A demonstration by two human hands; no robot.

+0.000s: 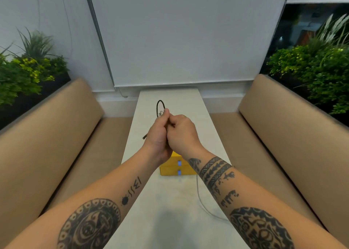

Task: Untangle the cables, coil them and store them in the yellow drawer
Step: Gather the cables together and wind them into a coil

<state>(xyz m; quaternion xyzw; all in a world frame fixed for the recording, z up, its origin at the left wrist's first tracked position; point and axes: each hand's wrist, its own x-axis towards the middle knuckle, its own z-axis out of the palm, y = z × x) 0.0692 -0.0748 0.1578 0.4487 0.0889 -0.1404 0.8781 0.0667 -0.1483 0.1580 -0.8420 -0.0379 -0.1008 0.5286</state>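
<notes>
Coils of black cable (157, 108) stand upright between both hands, raised over the middle of the table (170, 211). One narrow loop pokes out above the fingertips, toward the far end, and a short loose end sticks out to the left, below the left hand (157, 133). The bundle's long axis runs roughly away from the person, along the table's length. The left hand's fingers are curled round the bundle with the thumb laid along its top. The right hand (182, 133) is pressed against the left, its fingers curled in and pinching a strand; exactly which strand is hidden.

Directly below the wrists sits the yellow drawer unit (170, 168), its front facing the person, with two blue pulls (179, 163) stacked one above the other. Both drawers look closed. The pulls lie nearer the right wrist, so that hand seems better placed to let go and open one while the left keeps the coil.

A white cable (200, 197) lies uncoiled on the table, trailing from the unit's front toward the near right edge.
</notes>
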